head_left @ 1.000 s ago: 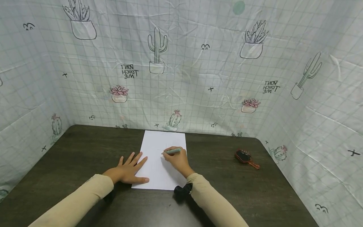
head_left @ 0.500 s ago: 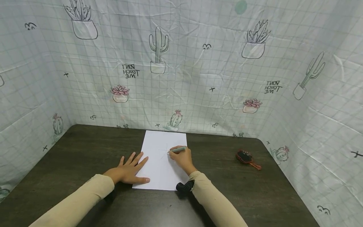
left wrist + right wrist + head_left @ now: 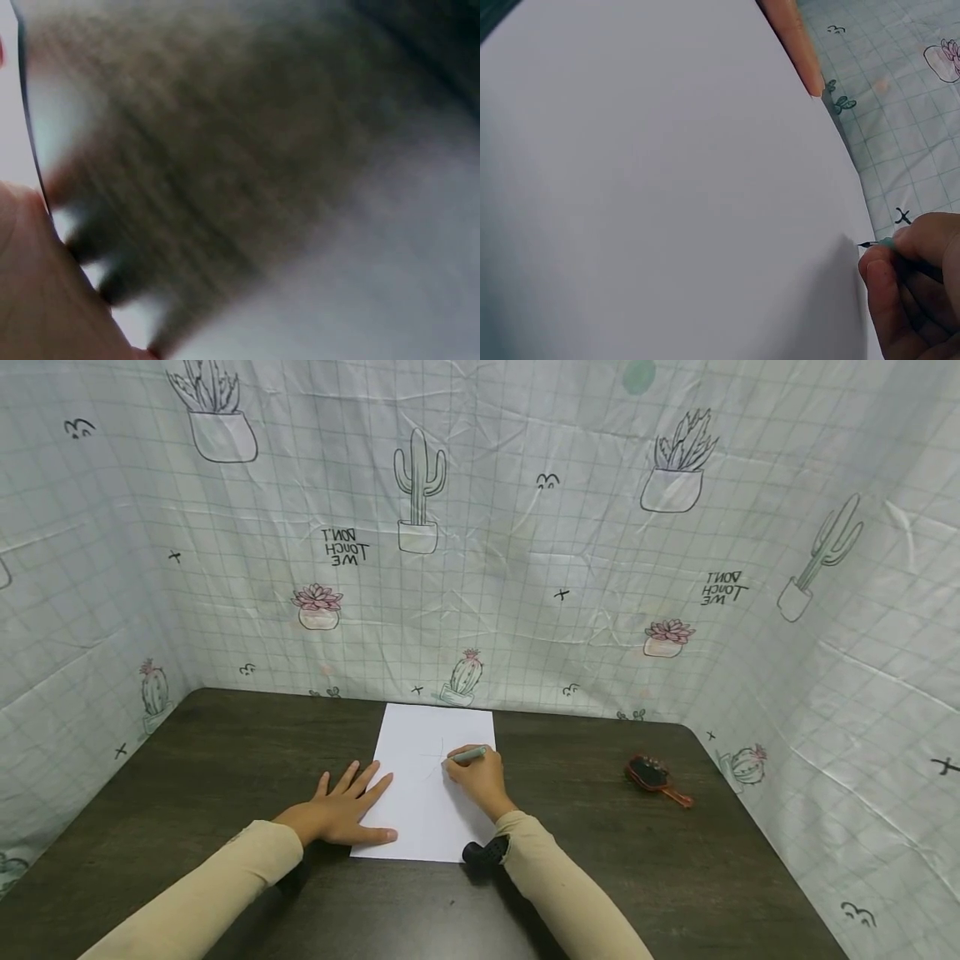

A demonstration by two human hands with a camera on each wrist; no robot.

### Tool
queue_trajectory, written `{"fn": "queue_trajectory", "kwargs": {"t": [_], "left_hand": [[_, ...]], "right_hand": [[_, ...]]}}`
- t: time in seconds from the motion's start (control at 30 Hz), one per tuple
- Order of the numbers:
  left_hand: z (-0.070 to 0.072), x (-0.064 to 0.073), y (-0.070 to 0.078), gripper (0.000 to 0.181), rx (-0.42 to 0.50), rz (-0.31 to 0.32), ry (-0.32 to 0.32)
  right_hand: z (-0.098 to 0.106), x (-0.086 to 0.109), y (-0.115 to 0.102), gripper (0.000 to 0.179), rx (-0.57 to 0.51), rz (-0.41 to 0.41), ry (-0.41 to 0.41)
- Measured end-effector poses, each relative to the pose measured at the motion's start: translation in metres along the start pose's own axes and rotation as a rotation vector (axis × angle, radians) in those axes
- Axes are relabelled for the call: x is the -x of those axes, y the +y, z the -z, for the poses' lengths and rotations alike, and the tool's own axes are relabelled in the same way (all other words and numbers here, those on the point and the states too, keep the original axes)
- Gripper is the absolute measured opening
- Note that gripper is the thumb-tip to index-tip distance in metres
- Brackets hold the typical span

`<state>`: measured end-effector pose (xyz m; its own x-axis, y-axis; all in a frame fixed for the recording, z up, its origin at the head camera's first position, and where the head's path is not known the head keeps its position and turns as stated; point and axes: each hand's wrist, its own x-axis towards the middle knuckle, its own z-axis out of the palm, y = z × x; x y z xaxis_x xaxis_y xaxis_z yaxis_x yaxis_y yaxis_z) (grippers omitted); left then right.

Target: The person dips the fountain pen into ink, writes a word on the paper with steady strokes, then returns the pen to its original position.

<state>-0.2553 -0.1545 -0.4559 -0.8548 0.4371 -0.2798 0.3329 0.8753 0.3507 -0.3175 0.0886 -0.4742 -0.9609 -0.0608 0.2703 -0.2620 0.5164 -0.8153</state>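
A white sheet of paper lies upright on the dark wooden table. My left hand rests with fingers spread across its left edge. Toward the right side of the sheet, my right hand pinches a slim grey-green pen, its tip down at the paper. Thin lines show there: a crossing pair and a short slanted stroke. The right wrist view shows the pen's dark tip just past the fingertips, with a left finger along the sheet's edge. Part of the left hand appears in the blurry left wrist view.
A hairbrush with a reddish-brown handle lies on the table to the right. A black wrist device sits under the right sleeve, over the paper's lower corner. A cactus-print cloth hangs behind and at both sides.
The right hand moved rightward with the pen, then shifted slightly back left. A slanted stroke now shows below the crossing lines. The left hand has stayed in place.
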Motion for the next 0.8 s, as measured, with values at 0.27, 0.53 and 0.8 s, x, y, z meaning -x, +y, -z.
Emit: {"fn": "queue_trajectory", "kwargs": {"t": [0.27, 0.53, 0.8], "left_hand": [[0.000, 0.002, 0.003, 0.097, -0.014, -0.002, 0.016], [0.002, 0.004, 0.005, 0.096, -0.027, 0.008, 0.014], [0.002, 0.003, 0.004, 0.098, -0.015, -0.007, -0.002]], "right_hand": [[0.001, 0.002, -0.002, 0.007, 0.014, -0.009, -0.008], [0.006, 0.005, -0.006, 0.006, 0.050, -0.014, -0.011], [0.013, 0.010, -0.005, 0.005, 0.064, 0.003, -0.039]]}}
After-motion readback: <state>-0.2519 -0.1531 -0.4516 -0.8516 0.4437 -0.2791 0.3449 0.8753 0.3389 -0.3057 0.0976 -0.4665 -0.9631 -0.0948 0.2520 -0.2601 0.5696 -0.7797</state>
